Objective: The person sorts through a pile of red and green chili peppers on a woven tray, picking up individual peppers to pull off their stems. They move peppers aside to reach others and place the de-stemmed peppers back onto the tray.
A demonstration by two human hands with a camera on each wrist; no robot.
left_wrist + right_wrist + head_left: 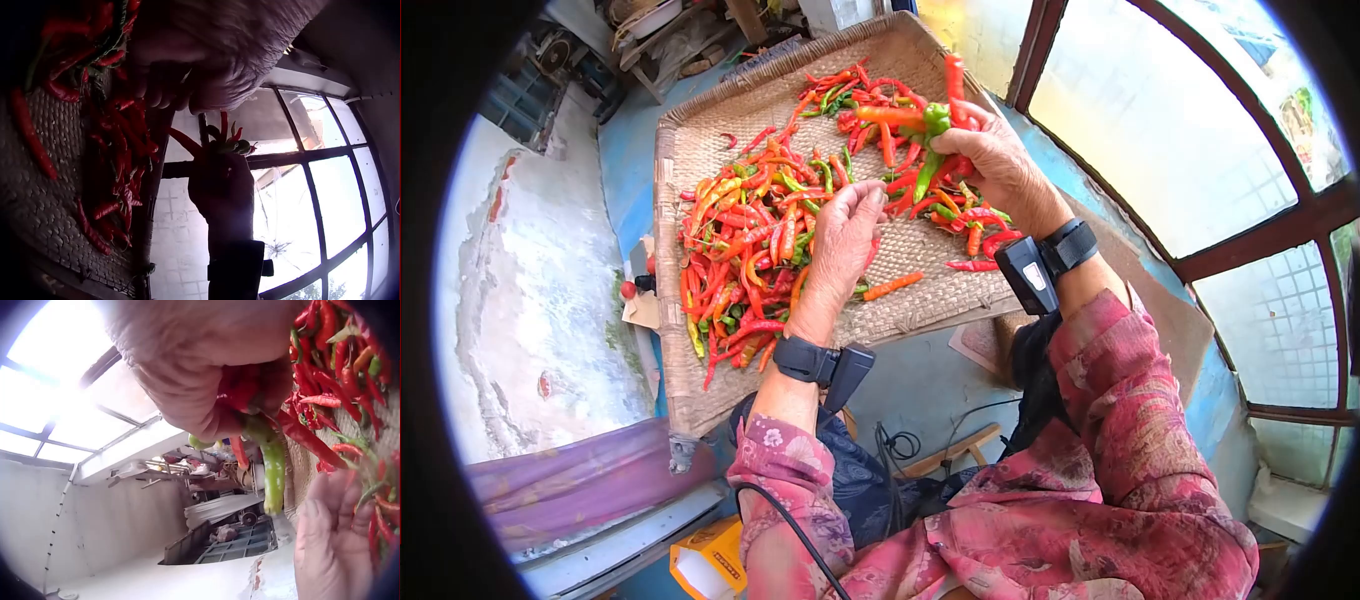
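My right hand grips a small bunch of chili peppers, raised over the far right part of a shallow woven tray. Red and orange chilies stick out between its fingers, along with a green chili that hangs down in the right wrist view. Lower and to the left, my left hand hovers over the heap of chilies, thumb near the fingertips. Its palm faces the bunch in the right wrist view, fingers loosely bent and nothing held. Red chilies dominate the heap, with some orange and green among them.
A second cluster of chilies spreads along the tray's right side, below the right hand. A single orange chili lies near the front edge. Framed windows stand at the right, a peeling white wall at the left. Cables hang below the tray.
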